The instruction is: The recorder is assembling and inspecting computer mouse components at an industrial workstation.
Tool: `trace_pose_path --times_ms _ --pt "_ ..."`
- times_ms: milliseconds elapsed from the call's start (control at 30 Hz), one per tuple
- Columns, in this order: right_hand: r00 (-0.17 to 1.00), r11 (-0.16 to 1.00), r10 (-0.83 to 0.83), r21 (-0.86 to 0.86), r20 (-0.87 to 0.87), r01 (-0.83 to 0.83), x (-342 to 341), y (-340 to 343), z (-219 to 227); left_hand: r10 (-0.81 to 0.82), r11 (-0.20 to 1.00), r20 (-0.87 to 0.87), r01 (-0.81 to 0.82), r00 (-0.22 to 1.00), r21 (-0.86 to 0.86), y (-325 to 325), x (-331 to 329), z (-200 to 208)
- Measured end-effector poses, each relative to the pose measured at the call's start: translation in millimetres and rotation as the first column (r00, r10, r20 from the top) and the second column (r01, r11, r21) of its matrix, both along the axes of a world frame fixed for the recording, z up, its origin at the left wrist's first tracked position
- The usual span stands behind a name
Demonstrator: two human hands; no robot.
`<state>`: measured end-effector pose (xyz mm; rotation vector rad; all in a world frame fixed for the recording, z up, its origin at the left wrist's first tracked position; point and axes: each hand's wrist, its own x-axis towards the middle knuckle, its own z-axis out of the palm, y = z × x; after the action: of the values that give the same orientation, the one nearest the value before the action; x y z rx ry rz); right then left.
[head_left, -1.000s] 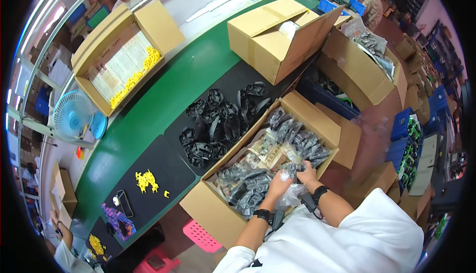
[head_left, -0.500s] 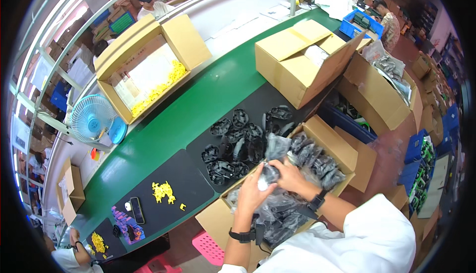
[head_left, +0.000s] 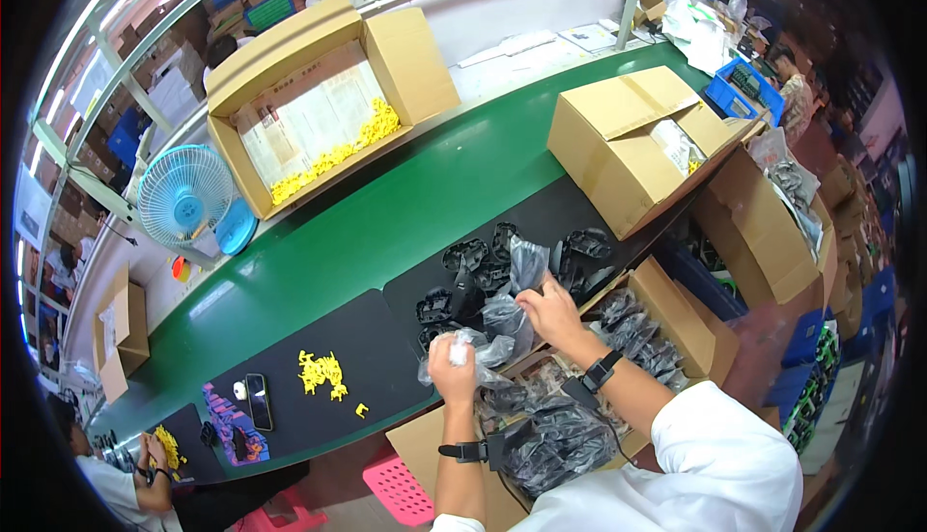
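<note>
Above the black mat, my right hand (head_left: pixel 560 322) is closed on a clear plastic bag (head_left: pixel 528 264), its fingers pinched at the edge. A second crumpled bag (head_left: pixel 507 318) with something greyish in it hangs below those fingers. My left hand (head_left: pixel 451 374) is wrapped round bunched clear plastic (head_left: pixel 492 350); what lies inside is hard to make out. Several black moulded plastic housings (head_left: pixel 465 254) lie on the mat just beyond both hands. Under my forearms stands an open cardboard box (head_left: pixel 688 331) holding many dark parts in clear bags (head_left: pixel 560 440).
Small yellow parts (head_left: pixel 322 375) and a phone (head_left: pixel 258 402) lie on the mat to the left. A large carton (head_left: pixel 618 146) stands at back right, an open carton (head_left: pixel 410 64) at back left beside a blue fan (head_left: pixel 185 199). A co-worker's hands (head_left: pixel 152 455) are at lower left.
My hands have moved from over the box to above the mat and spread apart. The right hand now raises bags near the black housings; the left holds bunched plastic. The view has shifted.
</note>
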<state>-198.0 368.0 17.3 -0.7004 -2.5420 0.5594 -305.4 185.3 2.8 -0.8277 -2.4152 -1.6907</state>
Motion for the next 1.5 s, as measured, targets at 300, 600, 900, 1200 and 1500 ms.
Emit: trace_pose_path --times_ms 300,600,900,1200,1500 --pt "0.984 0.998 0.046 0.038 -0.171 -0.040 -3 22 10 0.009 0.994 0.207 -0.032 0.978 0.107 -20 5 -5" --pt "0.784 0.795 -0.490 -0.564 -0.380 0.223 -21 50 12 -0.124 0.977 0.397 0.042 0.909 0.209 -28 15 -3" --pt "0.931 0.937 0.343 -0.106 0.121 -0.332 -47 80 1 -0.168 0.868 0.582 -0.160 0.796 0.469 -86 27 -14" --pt "0.963 0.989 0.007 -0.141 0.271 0.033 -98 119 19 0.078 0.940 0.557 -0.246 0.827 0.234 -173 58 -75" --pt "0.864 0.997 0.082 -0.049 0.497 -0.067 -154 128 -55 0.051 0.998 0.702 -0.050 0.710 -0.022 -181 112 -98"
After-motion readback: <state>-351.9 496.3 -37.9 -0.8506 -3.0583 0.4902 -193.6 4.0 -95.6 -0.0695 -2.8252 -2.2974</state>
